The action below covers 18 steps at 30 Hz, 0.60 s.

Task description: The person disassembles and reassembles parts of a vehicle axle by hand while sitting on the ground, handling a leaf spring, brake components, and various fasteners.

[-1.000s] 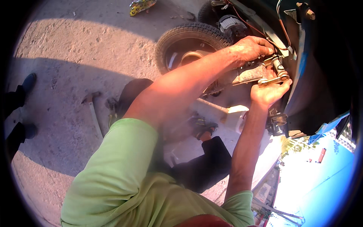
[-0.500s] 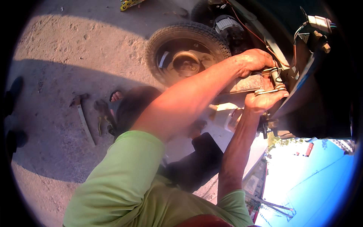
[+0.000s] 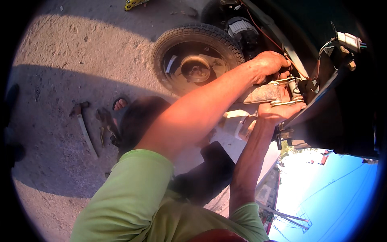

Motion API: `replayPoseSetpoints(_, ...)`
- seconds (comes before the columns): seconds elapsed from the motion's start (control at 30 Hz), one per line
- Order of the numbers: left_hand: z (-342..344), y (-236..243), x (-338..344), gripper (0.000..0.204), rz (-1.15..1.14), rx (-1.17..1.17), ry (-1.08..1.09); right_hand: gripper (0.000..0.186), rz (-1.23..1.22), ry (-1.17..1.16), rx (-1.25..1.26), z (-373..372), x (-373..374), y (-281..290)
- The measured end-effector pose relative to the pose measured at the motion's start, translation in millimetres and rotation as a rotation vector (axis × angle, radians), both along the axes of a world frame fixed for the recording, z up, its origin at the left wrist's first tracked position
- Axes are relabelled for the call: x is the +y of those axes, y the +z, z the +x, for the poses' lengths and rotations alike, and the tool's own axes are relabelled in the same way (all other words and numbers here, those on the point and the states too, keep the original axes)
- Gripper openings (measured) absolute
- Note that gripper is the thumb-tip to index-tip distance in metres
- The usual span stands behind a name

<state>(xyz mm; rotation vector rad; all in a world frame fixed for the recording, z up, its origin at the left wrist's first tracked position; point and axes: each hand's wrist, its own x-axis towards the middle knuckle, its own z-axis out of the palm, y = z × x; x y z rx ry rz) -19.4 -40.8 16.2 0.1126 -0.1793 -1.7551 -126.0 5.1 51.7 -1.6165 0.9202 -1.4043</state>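
Observation:
My left hand is closed at the upper end of a metal linkage bracket, beside a red wire; what its fingertips pinch is hidden. My right hand cups the bracket's lower side, palm up, its thumb and fingers against the metal. The bracket joins a dusty flat metal arm beneath the dark vehicle body. Behind my left forearm stands a wheel with a treaded tyre, and above that a finned motor. A white wire connector hangs at the upper right.
A hammer and a pair of pliers lie on the concrete ground, left of my dark-trousered leg. A co-worker's dark shoes show at the left edge. A yellow patterned packet lies at the top.
The view has shifted, bringing the white connector into sight and moving the bracket and both hands lower and slightly left in the picture. My hands stay at the bracket.

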Motion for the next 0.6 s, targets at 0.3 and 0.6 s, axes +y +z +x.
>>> replayPoseSetpoints(0.3,4.7,-3.5,3.3,0.021,-0.094,-0.257,0.069,0.094,0.078,-0.032,-0.062,-10.6,-8.6,-1.1)
replayPoseSetpoints(0.6,16.7,-15.3,13.1,0.025,-0.076,-0.495,0.097,0.098,0.162,-0.005,-0.096,-16.9,-10.9,-1.8)
